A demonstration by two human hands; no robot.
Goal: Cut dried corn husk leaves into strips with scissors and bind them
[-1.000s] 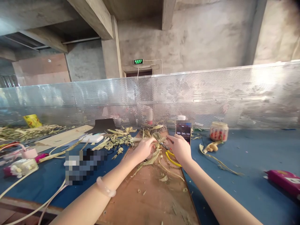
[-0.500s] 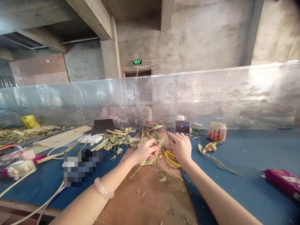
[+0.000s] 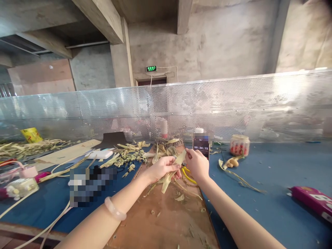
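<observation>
Over the middle of the brown board [image 3: 147, 224], my left hand [image 3: 160, 168] is closed on a pale, dry strip that looks like corn husk [image 3: 168, 181]. The strip slants through the fingers, its lower end hanging towards me. My right hand [image 3: 199, 165] pinches at the strip's upper end, fingers curled; the fingertips are partly hidden. Just behind the hands lies a pile of dry husk pieces [image 3: 169, 150]. Yellow handles [image 3: 188, 176], perhaps of scissors or pliers, show beside my right hand, partly covered by it.
A phone [image 3: 201, 147] with a running timer stands behind my right hand. To the right are a jar [image 3: 240, 145], a small tan knobby object [image 3: 232, 162] and a purple tool [image 3: 310, 199]. Leafy scraps [image 3: 132, 155], cables [image 3: 49, 224] and a white box [image 3: 100, 154] lie left.
The husk strip now hangs lower through my left hand, its end in plain sight. My right hand has shifted slightly down and left, with its fingers more curled.
</observation>
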